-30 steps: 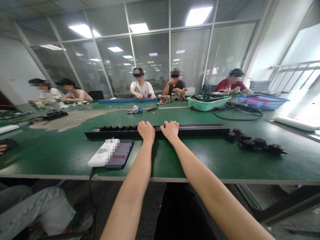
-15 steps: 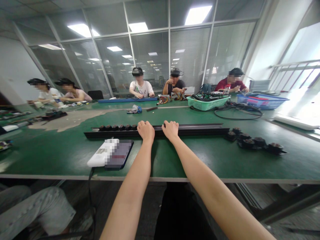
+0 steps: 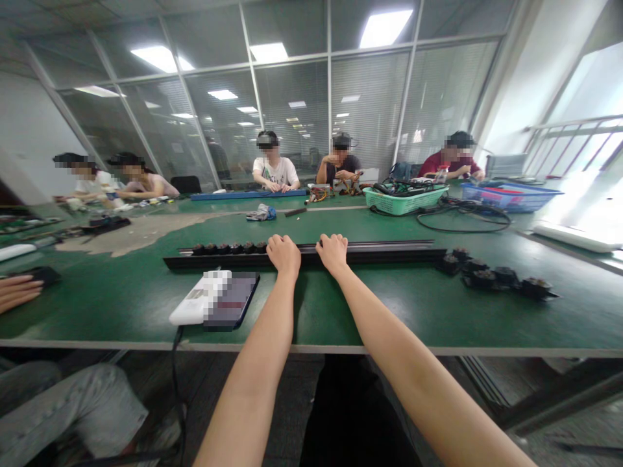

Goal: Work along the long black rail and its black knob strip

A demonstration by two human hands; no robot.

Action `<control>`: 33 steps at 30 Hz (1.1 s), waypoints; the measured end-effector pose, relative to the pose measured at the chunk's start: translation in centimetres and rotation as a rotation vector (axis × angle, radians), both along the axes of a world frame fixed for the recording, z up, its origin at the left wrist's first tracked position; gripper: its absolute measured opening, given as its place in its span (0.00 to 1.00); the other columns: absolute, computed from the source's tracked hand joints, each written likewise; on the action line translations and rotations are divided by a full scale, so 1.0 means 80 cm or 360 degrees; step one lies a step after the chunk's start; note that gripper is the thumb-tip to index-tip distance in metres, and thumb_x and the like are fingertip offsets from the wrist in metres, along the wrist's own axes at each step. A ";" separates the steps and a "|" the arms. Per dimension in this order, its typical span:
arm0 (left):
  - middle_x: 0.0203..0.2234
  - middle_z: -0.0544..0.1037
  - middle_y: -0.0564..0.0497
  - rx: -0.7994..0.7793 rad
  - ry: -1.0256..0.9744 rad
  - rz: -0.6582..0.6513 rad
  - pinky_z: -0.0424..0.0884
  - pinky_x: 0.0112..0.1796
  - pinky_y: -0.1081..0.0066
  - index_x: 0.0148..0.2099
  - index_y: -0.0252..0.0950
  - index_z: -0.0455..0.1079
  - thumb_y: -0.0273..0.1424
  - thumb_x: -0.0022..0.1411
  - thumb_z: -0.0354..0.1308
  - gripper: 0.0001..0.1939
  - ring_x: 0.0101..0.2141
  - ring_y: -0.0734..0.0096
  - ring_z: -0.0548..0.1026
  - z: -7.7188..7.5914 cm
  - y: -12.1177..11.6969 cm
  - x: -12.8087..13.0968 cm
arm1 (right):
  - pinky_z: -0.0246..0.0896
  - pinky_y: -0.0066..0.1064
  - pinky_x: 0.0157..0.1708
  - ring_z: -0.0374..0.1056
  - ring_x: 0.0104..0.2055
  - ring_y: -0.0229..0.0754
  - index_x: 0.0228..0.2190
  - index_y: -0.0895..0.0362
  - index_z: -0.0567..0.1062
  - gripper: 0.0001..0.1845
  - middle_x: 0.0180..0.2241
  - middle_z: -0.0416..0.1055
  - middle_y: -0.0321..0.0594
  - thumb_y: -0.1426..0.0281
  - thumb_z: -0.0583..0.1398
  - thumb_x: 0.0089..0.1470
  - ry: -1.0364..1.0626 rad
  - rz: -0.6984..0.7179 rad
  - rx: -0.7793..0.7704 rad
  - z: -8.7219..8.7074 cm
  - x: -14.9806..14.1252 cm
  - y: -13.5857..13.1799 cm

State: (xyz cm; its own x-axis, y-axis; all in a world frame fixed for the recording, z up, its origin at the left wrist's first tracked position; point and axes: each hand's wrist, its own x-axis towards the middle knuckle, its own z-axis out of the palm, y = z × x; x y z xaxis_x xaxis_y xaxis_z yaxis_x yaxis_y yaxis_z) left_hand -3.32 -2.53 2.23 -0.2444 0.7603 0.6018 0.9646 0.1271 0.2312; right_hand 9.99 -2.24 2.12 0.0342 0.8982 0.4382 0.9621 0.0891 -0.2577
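A long black channel-shaped rail [image 3: 394, 255] lies crosswise on the green table [image 3: 331, 311]. My left hand [image 3: 285, 256] is curled over the rail left of its middle, its fingers bent down behind the near wall. A row of small dark round parts [image 3: 222, 249] sits in the rail just left of that hand. My right hand [image 3: 333, 253] grips the rail a short way to the right, fingers bent over it. What lies under the fingertips of both hands is hidden. Past the rail's right end are several loose black parts [image 3: 506, 277] of a similar look.
A white device [image 3: 195, 305] and a dark phone-like slab [image 3: 238, 301] lie before the rail. Farther back are a grey-blue cloth [image 3: 261, 213], a green basket [image 3: 406, 202] and a blue basket [image 3: 516, 198]. A co-worker's hand [image 3: 19, 292] is at left; others sit opposite.
A co-worker's hand has come in at the left edge, beside a dark object. My two hands and the rail look almost unmoved.
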 end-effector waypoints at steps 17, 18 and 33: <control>0.53 0.75 0.32 -0.0001 -0.0047 -0.0013 0.66 0.56 0.54 0.53 0.28 0.77 0.23 0.72 0.43 0.21 0.57 0.46 0.69 0.002 0.000 0.001 | 0.52 0.40 0.54 0.65 0.55 0.53 0.49 0.56 0.80 0.16 0.50 0.76 0.54 0.64 0.54 0.71 0.0032 -0.0035 -0.0021 -0.002 0.003 0.006; 0.53 0.75 0.32 0.0000 -0.0048 -0.0018 0.66 0.56 0.54 0.53 0.28 0.77 0.23 0.72 0.43 0.21 0.57 0.46 0.69 0.002 -0.001 0.001 | 0.52 0.40 0.54 0.65 0.55 0.53 0.49 0.56 0.80 0.17 0.50 0.76 0.54 0.64 0.54 0.71 0.0032 -0.0035 -0.0021 -0.002 0.004 0.006; 0.53 0.75 0.32 0.0018 -0.0011 -0.0012 0.67 0.56 0.55 0.52 0.28 0.77 0.23 0.72 0.43 0.21 0.57 0.46 0.70 0.000 0.001 0.000 | 0.52 0.41 0.54 0.65 0.56 0.54 0.49 0.56 0.80 0.17 0.50 0.77 0.54 0.65 0.53 0.71 0.0048 -0.0095 -0.0016 0.001 0.007 -0.002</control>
State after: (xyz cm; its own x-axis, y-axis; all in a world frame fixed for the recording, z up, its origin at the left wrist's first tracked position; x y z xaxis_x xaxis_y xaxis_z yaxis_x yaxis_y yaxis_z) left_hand -3.30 -2.46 2.20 -0.2430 0.7553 0.6087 0.9639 0.1174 0.2392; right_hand 10.55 -2.37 2.17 0.1005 0.8984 0.4274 0.9575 0.0294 -0.2870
